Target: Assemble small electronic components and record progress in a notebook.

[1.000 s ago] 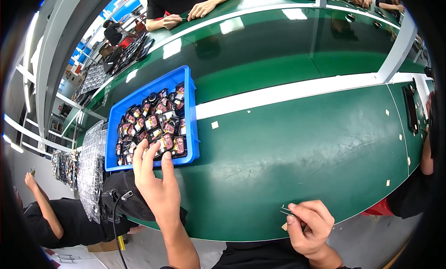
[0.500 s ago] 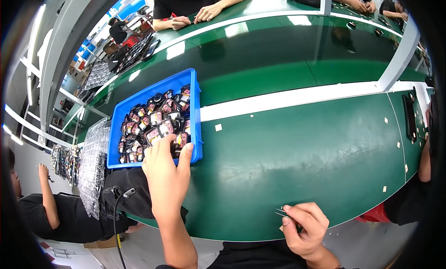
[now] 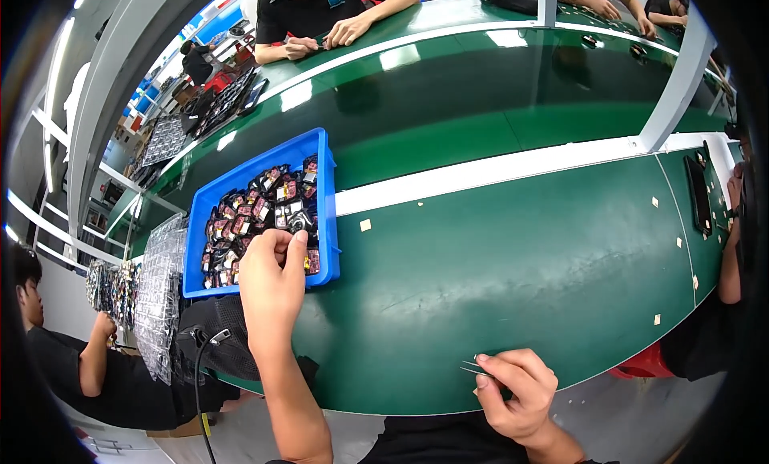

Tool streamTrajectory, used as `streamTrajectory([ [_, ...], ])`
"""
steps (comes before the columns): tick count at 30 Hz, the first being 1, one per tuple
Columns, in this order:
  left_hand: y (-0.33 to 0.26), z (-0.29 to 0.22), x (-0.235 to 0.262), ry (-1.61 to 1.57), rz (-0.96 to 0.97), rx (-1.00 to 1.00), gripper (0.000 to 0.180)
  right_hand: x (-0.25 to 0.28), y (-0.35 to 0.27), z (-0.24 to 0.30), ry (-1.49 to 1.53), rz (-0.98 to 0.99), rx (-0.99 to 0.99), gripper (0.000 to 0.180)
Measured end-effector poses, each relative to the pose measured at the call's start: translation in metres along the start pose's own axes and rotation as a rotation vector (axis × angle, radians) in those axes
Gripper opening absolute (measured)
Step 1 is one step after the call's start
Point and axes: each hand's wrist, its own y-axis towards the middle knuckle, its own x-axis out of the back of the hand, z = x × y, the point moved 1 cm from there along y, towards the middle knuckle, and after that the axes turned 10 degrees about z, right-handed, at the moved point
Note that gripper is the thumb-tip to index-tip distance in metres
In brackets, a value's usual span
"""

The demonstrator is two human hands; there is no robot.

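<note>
My left hand [image 3: 274, 276] is over the near side of a blue plastic bin [image 3: 326, 200]. Its thumb and fingertips are pinched at a small black electronic device [image 3: 293, 214] with a pale face and a round lens-like part. Many similar black devices [image 3: 244, 216] with pinkish boards and yellow bits are heaped in the bin. My right hand [image 3: 521, 392] is low over the table's near edge, fingers closed around thin metal tweezers [image 3: 471, 368]. The tweezer tips point left, apart from each other, with nothing visible between them.
A black mesh bag [image 3: 220, 332] with a zipper and cable sits before the bin, next to stacked clear plastic trays [image 3: 160, 296]. Small pale squares [image 3: 365, 224] dot the green table [image 3: 481, 272]. A white rail [image 3: 497, 174] and grey post [image 3: 677, 88] stand beyond. Other people work around.
My left fingers, spread over the heap before, have closed in a pinch at one device. My right hand still holds the tweezers. The whole view has shifted slightly.
</note>
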Motion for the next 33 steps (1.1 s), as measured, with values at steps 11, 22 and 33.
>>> streamTrajectory([
  [11,0.002,0.022,-0.009,0.156,-0.203,-0.346,0.052,-0.003,0.004,0.01,-0.049,-0.009,-0.056,0.027],
  [22,-0.146,-0.031,-0.076,-1.437,0.394,-0.34,0.03,-0.003,0.004,0.003,0.016,0.031,-0.104,0.03],
  [33,-0.171,-0.039,-0.104,-1.21,0.447,-0.282,0.029,0.001,0.007,0.009,-0.178,0.071,0.022,0.028],
])
